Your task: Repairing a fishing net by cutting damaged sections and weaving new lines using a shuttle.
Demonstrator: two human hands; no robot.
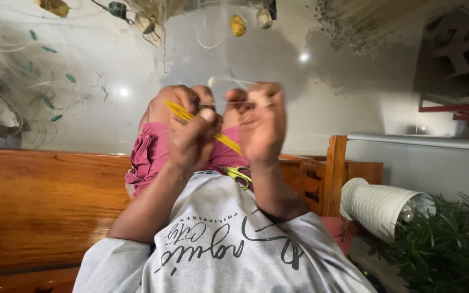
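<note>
Left hand (191, 133) pinches a yellow netting needle (202, 126); right hand (261, 125), at three o'clock, grips taut white line (229, 102) for knotting.

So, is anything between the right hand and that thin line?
Nothing visible. The right hand pinches the thin line, stretched across to the left hand, which grips the yellow needle. The scissors lie apart, on the lap.

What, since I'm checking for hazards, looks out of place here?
Scissors with yellow-green handles lie loose on the lap, below the left hand gripping a yellow needle and the right hand pinching thin line. A white ribbed cylinder lies tipped over.
</note>
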